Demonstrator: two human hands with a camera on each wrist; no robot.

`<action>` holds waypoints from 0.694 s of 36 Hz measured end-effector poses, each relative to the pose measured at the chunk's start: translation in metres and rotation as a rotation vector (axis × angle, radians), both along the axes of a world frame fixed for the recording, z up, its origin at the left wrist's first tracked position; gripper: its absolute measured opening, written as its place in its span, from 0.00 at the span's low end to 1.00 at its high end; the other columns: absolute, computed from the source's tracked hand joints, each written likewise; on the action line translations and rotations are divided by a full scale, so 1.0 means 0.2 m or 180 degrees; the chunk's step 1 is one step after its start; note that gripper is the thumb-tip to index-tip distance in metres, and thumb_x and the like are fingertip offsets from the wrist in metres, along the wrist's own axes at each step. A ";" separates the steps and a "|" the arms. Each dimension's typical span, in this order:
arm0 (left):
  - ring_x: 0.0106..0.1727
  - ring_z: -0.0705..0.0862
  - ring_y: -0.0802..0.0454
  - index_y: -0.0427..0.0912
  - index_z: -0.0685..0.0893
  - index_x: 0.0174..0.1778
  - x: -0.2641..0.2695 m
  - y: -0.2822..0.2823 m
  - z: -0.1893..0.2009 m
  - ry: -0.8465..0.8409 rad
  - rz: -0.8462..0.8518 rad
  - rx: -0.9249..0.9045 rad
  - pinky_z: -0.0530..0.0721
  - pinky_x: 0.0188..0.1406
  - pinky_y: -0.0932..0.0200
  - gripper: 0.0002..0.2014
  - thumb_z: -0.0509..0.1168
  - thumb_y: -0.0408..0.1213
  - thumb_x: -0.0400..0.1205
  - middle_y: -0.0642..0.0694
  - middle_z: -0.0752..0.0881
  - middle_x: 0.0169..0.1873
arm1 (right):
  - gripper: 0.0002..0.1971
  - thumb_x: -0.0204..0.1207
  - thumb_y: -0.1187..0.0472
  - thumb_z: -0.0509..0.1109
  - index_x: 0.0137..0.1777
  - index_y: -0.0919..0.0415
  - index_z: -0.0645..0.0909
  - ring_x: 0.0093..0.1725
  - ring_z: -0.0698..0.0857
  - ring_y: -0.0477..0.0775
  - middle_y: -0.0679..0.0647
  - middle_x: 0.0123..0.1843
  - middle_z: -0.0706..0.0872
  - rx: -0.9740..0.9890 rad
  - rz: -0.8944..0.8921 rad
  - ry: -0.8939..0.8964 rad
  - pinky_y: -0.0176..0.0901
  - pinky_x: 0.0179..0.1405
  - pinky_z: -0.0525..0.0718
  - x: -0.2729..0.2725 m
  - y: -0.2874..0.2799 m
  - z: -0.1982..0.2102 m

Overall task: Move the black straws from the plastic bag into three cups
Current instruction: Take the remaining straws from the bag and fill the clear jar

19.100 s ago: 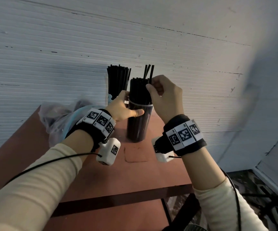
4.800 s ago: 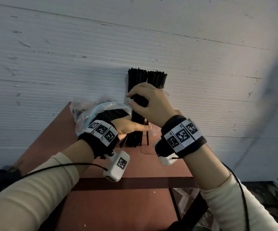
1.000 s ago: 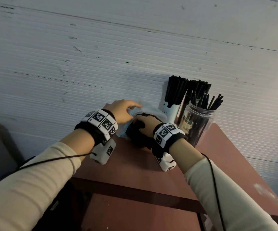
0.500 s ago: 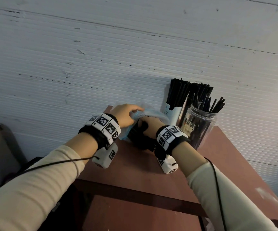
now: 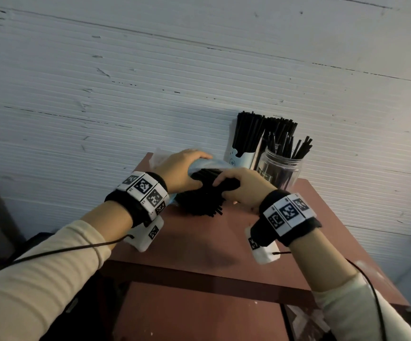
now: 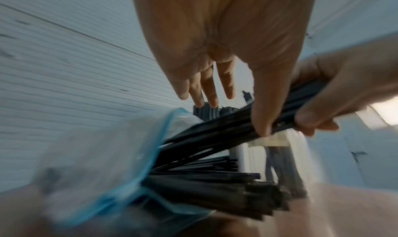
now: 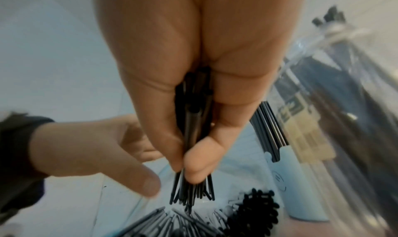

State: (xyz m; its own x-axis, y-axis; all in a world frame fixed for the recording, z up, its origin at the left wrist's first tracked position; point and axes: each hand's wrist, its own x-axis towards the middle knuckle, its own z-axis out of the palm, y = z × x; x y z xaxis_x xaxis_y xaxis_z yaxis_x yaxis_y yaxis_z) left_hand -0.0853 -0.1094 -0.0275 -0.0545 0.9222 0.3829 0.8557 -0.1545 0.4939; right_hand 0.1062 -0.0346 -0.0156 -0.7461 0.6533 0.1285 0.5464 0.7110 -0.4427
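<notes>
Right hand (image 5: pixel 242 187) has its fingers and thumb wrapped round a bunch of black straws (image 7: pixel 193 138), pinching them just above the plastic bag (image 6: pixel 103 164). Left hand (image 5: pixel 182 168) lies over the top of the bag with fingers mostly straight, not gripping anything. The bag sits near the table's (image 5: pixel 199 247) back edge with loads more straws sticking out. Three cups stand at the back right corner: white paper cup (image 5: pixel 240 159), clear plastic jar (image 5: pixel 279 169), and a third one mostly hidden behind them.

Two hands (image 5: pixel 184 168) (image 5: pixel 242 185); three cups (image 5: pixel 240 157) (image 5: pixel 279 169) (image 5: pixel 261 146); one plastic bag (image 6: pixel 103 155).
</notes>
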 end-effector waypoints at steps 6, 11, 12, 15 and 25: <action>0.69 0.76 0.54 0.48 0.75 0.75 0.22 0.06 -0.01 0.0450 -0.0552 -0.0388 0.73 0.72 0.56 0.42 0.82 0.37 0.63 0.51 0.79 0.69 | 0.16 0.71 0.67 0.72 0.55 0.48 0.87 0.33 0.79 0.36 0.44 0.42 0.81 0.0005 0.0214 -0.0076 0.21 0.30 0.75 0.19 -0.11 0.08; 0.52 0.85 0.50 0.47 0.82 0.56 0.37 0.10 -0.03 0.0861 -0.0431 -0.0099 0.76 0.50 0.62 0.18 0.75 0.41 0.72 0.50 0.87 0.49 | 0.17 0.71 0.65 0.75 0.55 0.43 0.86 0.38 0.81 0.32 0.43 0.48 0.85 0.0061 0.0362 -0.0012 0.22 0.39 0.74 0.34 -0.16 0.13; 0.47 0.86 0.47 0.44 0.83 0.51 0.39 0.11 -0.03 0.0798 -0.0421 0.0046 0.74 0.43 0.63 0.11 0.73 0.38 0.75 0.48 0.88 0.44 | 0.17 0.72 0.65 0.75 0.56 0.44 0.86 0.37 0.81 0.31 0.42 0.47 0.85 0.0050 0.0339 0.0073 0.22 0.39 0.75 0.37 -0.17 0.15; 0.42 0.86 0.43 0.40 0.84 0.46 0.45 0.09 0.01 0.0497 -0.0433 0.0298 0.68 0.35 0.63 0.03 0.66 0.35 0.80 0.46 0.87 0.37 | 0.18 0.74 0.58 0.77 0.63 0.44 0.84 0.40 0.87 0.39 0.44 0.47 0.88 -0.0144 0.0402 0.0540 0.36 0.46 0.85 0.44 -0.19 0.18; 0.35 0.86 0.56 0.46 0.85 0.39 0.65 0.10 0.05 -0.1490 -0.0768 0.0089 0.81 0.37 0.68 0.08 0.70 0.44 0.81 0.44 0.88 0.33 | 0.25 0.72 0.61 0.77 0.69 0.54 0.77 0.60 0.82 0.43 0.47 0.62 0.82 0.0870 0.0074 0.2428 0.39 0.60 0.83 0.45 -0.24 0.30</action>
